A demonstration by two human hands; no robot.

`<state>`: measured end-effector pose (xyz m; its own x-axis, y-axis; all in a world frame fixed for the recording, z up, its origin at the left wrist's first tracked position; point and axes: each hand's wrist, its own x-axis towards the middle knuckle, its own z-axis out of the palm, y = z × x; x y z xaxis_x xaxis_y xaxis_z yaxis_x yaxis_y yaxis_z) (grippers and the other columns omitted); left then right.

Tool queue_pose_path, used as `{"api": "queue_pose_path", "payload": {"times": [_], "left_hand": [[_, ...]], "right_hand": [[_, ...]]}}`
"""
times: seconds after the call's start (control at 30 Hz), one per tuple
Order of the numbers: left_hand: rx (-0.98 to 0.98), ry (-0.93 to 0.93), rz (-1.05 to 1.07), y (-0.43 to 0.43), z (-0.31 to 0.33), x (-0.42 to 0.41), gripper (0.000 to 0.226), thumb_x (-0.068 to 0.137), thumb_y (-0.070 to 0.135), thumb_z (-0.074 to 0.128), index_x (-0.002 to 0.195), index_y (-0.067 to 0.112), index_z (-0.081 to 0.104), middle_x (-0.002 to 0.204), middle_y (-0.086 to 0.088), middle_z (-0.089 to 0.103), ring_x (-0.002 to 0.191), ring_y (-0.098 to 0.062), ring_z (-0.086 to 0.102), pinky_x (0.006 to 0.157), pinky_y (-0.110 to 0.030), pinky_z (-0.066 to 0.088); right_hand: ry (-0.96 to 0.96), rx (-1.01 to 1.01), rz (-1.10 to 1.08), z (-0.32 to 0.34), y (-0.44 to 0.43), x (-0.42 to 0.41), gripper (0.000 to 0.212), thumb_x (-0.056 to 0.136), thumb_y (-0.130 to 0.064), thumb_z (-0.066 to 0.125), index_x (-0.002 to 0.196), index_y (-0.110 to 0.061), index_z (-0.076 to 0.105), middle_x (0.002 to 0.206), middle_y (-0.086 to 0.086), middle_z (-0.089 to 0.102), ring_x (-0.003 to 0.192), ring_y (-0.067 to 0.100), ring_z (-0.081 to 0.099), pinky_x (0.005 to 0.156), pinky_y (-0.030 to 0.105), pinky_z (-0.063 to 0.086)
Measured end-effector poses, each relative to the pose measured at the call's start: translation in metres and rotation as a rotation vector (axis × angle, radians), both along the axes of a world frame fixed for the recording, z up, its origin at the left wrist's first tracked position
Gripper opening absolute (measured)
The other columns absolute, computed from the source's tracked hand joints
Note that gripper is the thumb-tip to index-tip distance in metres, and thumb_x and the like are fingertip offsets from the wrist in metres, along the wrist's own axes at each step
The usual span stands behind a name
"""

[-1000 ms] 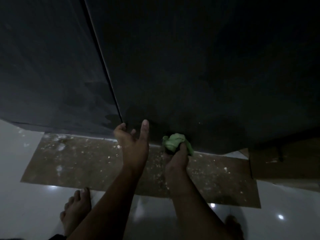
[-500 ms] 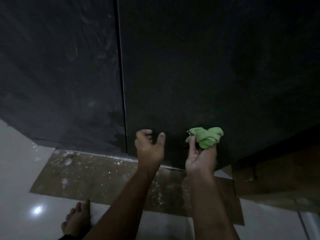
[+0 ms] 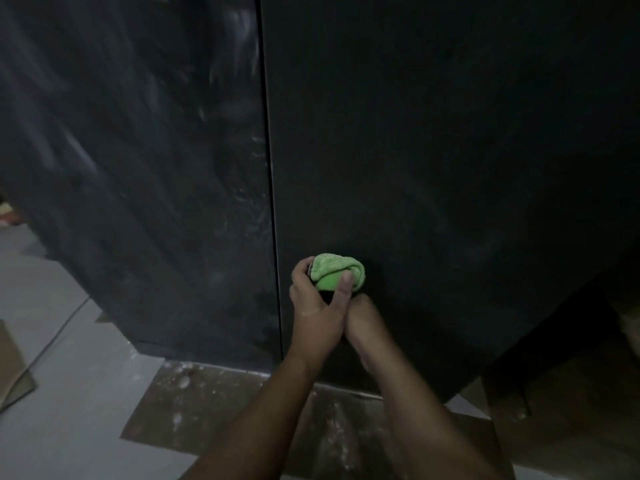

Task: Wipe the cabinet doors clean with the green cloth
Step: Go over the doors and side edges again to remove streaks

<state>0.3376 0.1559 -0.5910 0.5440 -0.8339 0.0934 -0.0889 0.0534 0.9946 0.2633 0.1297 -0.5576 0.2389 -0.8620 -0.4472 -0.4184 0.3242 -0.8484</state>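
- Right grip: mostly covered by the left grip, which lies over it. Its fingers are hidden, so whether it holds anything cannot be told. Its upper edge meets the underside of the cloth.
- Left grip: fingers and thumb curled round the green cloth, with the thumb across its front.
- Green cloth: bunched into a ball just above both grips, low on the right cabinet door. Contact with the door is not clear in the dim light.
- Forearms: both cut off by the bottom of the frame.
- Dark brown shape: below and right of the grips, too dim to identify.
- Right cabinet door: black, matt and plain, behind the grips.
- Left cabinet door: left of the grips, marked with pale smears and streaks.
- Seam: a thin vertical gap between the doors, just left of the left grip.
- Floor: pale grey tiles, below and left of the grips.
- Brown sheet: flecked with white, lying below the grips at the foot of the doors.
- Cardboard piece: far left, cut off by the frame.
- Room for moving: the right door's face extends broadly above and right of the grips, and its bottom edge lies below them.
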Motion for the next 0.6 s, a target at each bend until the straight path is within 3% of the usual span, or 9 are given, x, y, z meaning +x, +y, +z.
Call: {"api": "queue_pose_path", "payload": {"times": [0.13,0.23,0.3,0.4,0.43,0.5,0.6], "left_hand": [[-0.105,-0.064,0.068,-0.007,0.044,0.015,0.038,0.091,0.033,0.069,0.117,0.029,0.043,0.117,-0.003,0.059,0.108,-0.018,0.060,0.089,-0.034,0.054],[-0.236,-0.151,0.251,-0.014,0.091,0.021,0.034,0.092,0.024,0.067,0.115,0.028,0.042,0.114,0.000,0.053,0.106,-0.018,0.055,0.090,-0.038,0.050],[-0.305,-0.182,0.319,-0.023,0.124,0.023,0.039,0.092,0.021,0.066,0.119,0.029,0.039,0.117,0.002,0.049,0.108,-0.013,0.051,0.092,-0.031,0.047],[-0.454,-0.317,0.387,-0.038,0.161,0.017,0.050,0.091,0.014,0.067,0.129,0.016,0.035,0.126,0.001,0.040,0.113,-0.009,0.043,0.098,-0.015,0.037],[-0.503,-0.369,0.413,-0.043,0.170,0.013,0.050,0.090,0.013,0.068,0.129,0.010,0.036,0.126,-0.002,0.037,0.112,-0.007,0.040,0.098,-0.011,0.034],[-0.590,-0.490,0.435,-0.053,0.178,0.003,0.045,0.089,0.016,0.069,0.122,0.001,0.043,0.123,-0.007,0.035,0.108,-0.006,0.036,0.097,-0.010,0.032],[-0.684,-0.677,0.357,-0.070,0.174,-0.015,0.035,0.086,0.019,0.073,0.108,-0.003,0.056,0.126,-0.011,0.035,0.114,-0.008,0.037,0.103,-0.012,0.031]], "right_hand": [[0.033,-0.060,0.191,0.057,-0.012,-0.020,0.034,0.101,-0.037,0.050,0.096,-0.013,0.073,0.090,0.011,0.077,0.080,0.025,0.073,0.066,0.030,0.048],[0.035,-0.083,0.322,0.093,-0.015,-0.057,0.030,0.102,-0.036,0.052,0.099,-0.017,0.076,0.091,0.002,0.078,0.084,0.018,0.071,0.068,0.027,0.045],[0.024,-0.328,0.247,0.103,-0.014,-0.083,0.019,0.101,-0.022,0.058,0.096,-0.026,0.076,0.090,-0.008,0.077,0.084,0.006,0.071,0.070,0.019,0.049],[-0.040,-0.785,-0.017,0.101,-0.011,-0.119,0.039,0.093,0.002,0.060,0.085,-0.034,0.073,0.086,-0.027,0.072,0.089,-0.010,0.065,0.081,0.009,0.049],[-0.017,-0.901,-0.092,0.096,-0.011,-0.129,0.044,0.091,0.005,0.060,0.082,-0.036,0.072,0.084,-0.034,0.069,0.095,-0.013,0.063,0.089,0.013,0.048],[0.111,-1.150,-0.206,0.085,-0.016,-0.143,0.041,0.088,0.000,0.061,0.080,-0.040,0.069,0.088,-0.040,0.063,0.112,-0.008,0.059,0.109,0.037,0.039],[0.357,-1.348,-0.311,0.076,-0.025,-0.160,0.028,0.082,-0.024,0.049,0.092,-0.035,0.072,0.122,-0.020,0.063,0.147,0.028,0.034,0.121,0.052,0.004]]}}
